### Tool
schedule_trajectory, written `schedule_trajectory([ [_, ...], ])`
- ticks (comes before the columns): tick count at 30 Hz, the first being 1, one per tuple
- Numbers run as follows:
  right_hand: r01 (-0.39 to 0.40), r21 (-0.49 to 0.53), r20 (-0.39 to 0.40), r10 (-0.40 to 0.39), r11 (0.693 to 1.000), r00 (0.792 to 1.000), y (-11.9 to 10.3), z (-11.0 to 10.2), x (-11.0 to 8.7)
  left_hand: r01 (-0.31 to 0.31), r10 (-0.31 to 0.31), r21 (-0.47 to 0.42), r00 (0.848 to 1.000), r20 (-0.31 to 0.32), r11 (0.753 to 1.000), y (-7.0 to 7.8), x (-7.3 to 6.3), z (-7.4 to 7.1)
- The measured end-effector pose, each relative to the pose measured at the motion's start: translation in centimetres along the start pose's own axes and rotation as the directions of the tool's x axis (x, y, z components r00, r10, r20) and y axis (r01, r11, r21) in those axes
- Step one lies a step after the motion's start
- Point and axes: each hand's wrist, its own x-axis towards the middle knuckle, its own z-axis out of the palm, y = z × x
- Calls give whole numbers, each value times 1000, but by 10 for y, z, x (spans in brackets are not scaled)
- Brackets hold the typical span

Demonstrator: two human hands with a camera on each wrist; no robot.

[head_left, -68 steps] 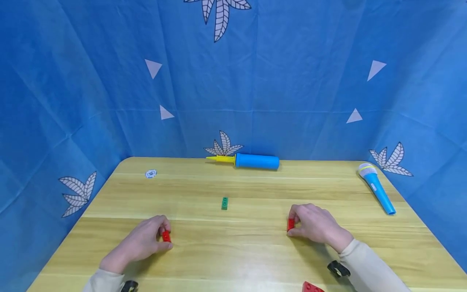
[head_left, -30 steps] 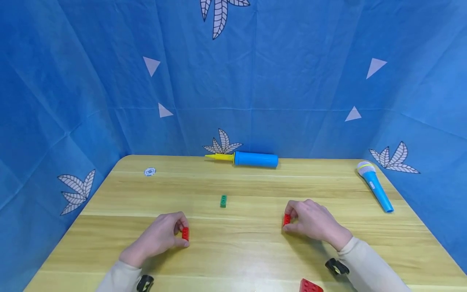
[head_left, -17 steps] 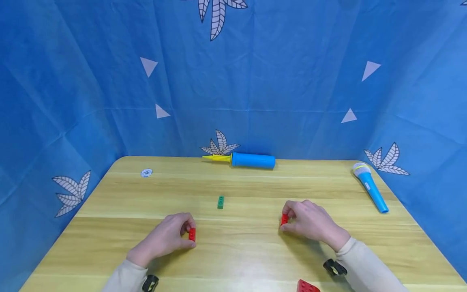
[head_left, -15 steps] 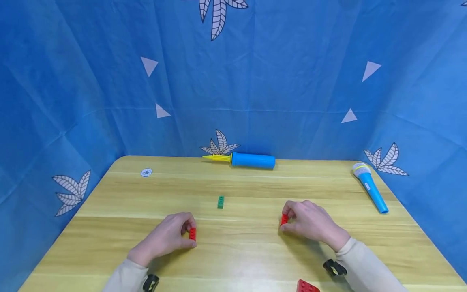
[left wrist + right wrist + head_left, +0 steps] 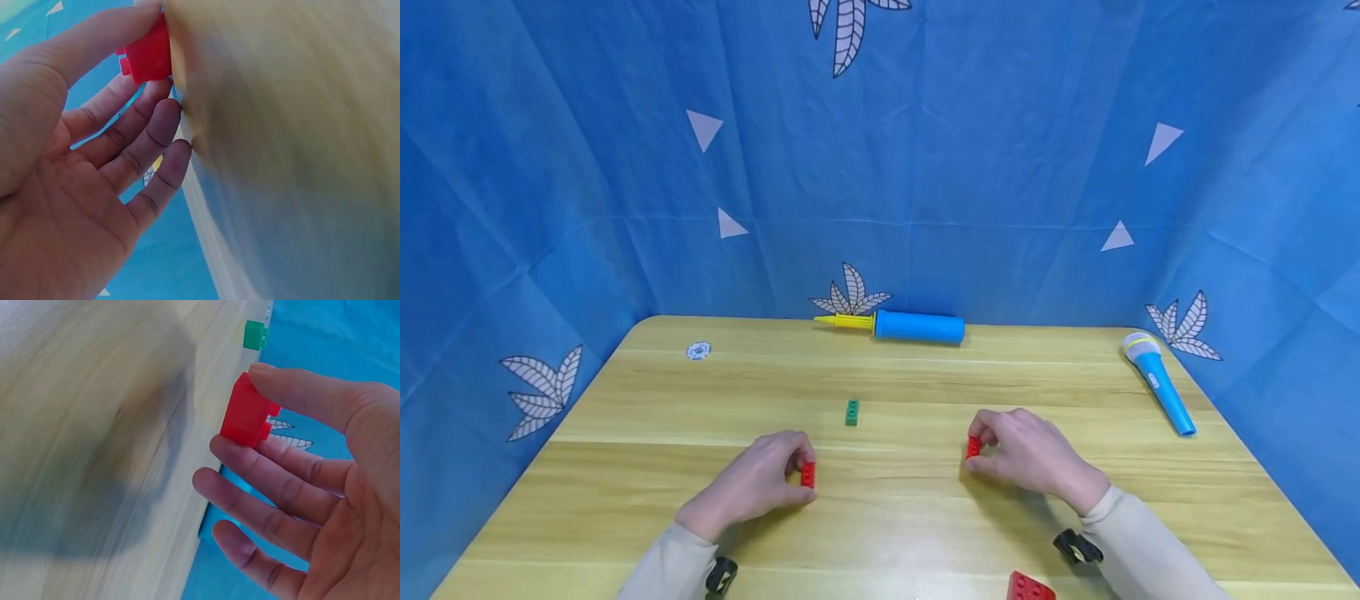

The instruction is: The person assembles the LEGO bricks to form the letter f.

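Note:
My left hand [image 5: 760,479] pinches a small red building brick [image 5: 808,475] between thumb and fingers, low over the table left of centre. In the left wrist view that red brick [image 5: 150,56] sits under the thumb, studs facing the palm. Right of centre, my right hand [image 5: 1026,450] pinches another red brick [image 5: 973,447]. The right wrist view shows this brick [image 5: 245,414] between thumb and fingertips, the lower fingers spread loosely. Farther back, between both hands, a green brick [image 5: 852,412] lies studs up on the table.
Along the back edge of the wooden table [image 5: 760,375] lies a blue and yellow hand pump [image 5: 917,327]. A toy microphone [image 5: 1161,387] lies at the right, a round chip [image 5: 698,351] at the back left. A larger red brick [image 5: 1028,587] is cut off at the front edge.
My left hand has slid to the right with its red brick. My right hand has shifted slightly left with its own, so the two bricks are closer together.

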Motion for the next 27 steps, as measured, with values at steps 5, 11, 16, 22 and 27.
schedule_trajectory([
  [5,23,5,3,-23,1000,1000,-6,-1,2,-16,16,15,1000,6,1000,6,7,2],
  [11,44,10,12,-44,999,999,-11,2,4,-48,47,23,999,26,999,14,15,7],
  [16,66,6,7,-66,998,998,-14,4,4,-71,69,31,996,53,997,20,22,12],
  [22,100,-3,14,-100,995,995,-24,3,8,-105,101,58,993,56,993,26,27,15],
  [27,168,-12,32,-167,986,985,-33,3,13,-123,120,46,991,59,991,31,31,19],
])
